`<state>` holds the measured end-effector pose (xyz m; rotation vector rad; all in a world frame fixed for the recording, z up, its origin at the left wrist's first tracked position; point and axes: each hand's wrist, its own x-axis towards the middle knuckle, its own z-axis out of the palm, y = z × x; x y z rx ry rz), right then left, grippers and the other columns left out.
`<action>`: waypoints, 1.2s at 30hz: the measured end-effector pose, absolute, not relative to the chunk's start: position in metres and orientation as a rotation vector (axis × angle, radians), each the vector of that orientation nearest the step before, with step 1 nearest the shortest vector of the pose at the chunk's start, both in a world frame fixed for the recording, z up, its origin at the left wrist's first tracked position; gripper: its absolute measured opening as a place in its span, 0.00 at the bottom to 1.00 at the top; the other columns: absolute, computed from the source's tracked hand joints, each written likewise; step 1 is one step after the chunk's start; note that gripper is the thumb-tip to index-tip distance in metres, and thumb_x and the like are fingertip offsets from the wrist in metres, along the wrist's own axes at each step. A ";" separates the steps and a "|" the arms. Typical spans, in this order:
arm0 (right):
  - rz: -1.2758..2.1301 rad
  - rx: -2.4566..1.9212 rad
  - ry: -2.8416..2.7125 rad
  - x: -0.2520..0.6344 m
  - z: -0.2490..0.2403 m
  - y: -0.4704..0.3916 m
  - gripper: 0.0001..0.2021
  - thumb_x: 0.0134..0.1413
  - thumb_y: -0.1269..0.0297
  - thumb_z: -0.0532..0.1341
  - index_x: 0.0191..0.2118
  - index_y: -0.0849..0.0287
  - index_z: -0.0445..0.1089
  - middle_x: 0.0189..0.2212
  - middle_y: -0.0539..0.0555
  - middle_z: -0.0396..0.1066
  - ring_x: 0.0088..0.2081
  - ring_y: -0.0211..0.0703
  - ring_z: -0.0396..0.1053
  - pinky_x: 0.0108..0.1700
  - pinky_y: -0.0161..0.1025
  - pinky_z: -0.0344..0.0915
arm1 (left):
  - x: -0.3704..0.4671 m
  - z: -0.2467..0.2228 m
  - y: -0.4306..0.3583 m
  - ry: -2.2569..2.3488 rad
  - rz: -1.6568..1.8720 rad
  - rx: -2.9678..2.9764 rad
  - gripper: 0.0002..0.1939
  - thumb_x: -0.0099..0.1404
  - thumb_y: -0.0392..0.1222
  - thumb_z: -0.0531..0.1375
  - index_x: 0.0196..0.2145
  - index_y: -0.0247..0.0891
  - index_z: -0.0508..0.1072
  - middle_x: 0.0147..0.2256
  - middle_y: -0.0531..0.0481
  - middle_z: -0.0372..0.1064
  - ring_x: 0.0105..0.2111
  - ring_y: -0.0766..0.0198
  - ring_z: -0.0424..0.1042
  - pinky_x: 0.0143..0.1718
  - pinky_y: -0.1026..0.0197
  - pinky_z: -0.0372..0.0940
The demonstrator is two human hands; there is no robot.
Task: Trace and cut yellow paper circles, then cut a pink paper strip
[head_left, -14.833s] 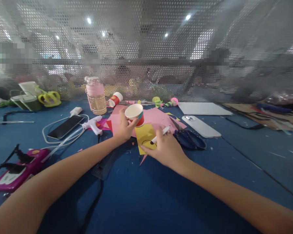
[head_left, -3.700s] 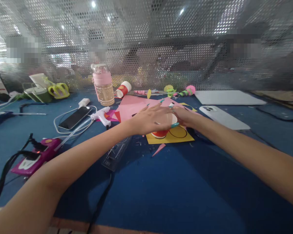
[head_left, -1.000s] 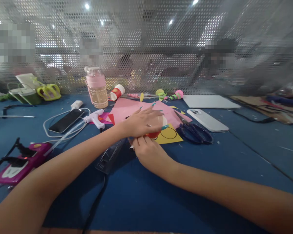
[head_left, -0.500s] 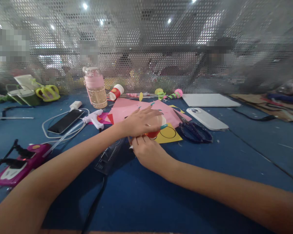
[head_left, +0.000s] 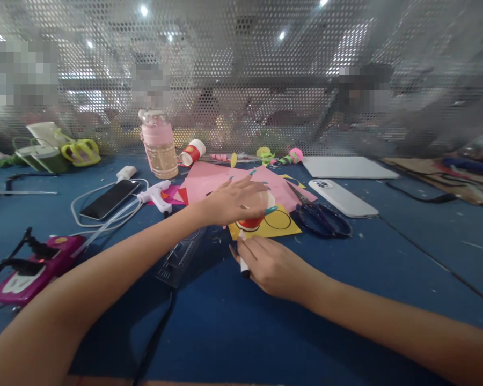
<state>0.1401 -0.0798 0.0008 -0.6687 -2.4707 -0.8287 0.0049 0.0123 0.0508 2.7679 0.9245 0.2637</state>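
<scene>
My left hand (head_left: 233, 202) lies over a red and white paper cup (head_left: 250, 223), its fingers wrapped round the upturned base. The cup stands on yellow paper (head_left: 292, 228), which has a black circle drawn on it to the cup's right. Just in front of the cup, my right hand (head_left: 271, 262) grips a white marker (head_left: 244, 265) with a black end, its tip close to the cup's rim. Pink paper (head_left: 201, 177) lies behind, and dark-handled scissors (head_left: 326, 220) rest to the right of the yellow paper.
A white glue gun (head_left: 156, 197), a black phone (head_left: 110, 199) and a magenta power strip (head_left: 40, 268) with cables lie at the left. Farther back stands a pink bottle (head_left: 160, 145). A white phone (head_left: 342, 198) lies at the right. Perforated metal (head_left: 241, 69) rises behind the table.
My right hand has moved right and toward me with the marker, showing more of the marker, the cup's rim and the yellow paper. My left hand has stayed on the cup.
</scene>
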 end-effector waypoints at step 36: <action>0.367 -0.952 -1.741 0.207 -0.001 -0.053 0.15 0.59 0.59 0.50 0.26 0.58 0.68 0.14 0.50 0.67 0.13 0.35 0.63 0.15 0.31 0.61 | 0.005 0.051 0.014 0.928 0.284 2.778 0.29 0.65 0.53 0.49 0.60 0.40 0.53 0.62 0.47 0.48 0.64 0.51 0.39 0.60 0.46 0.39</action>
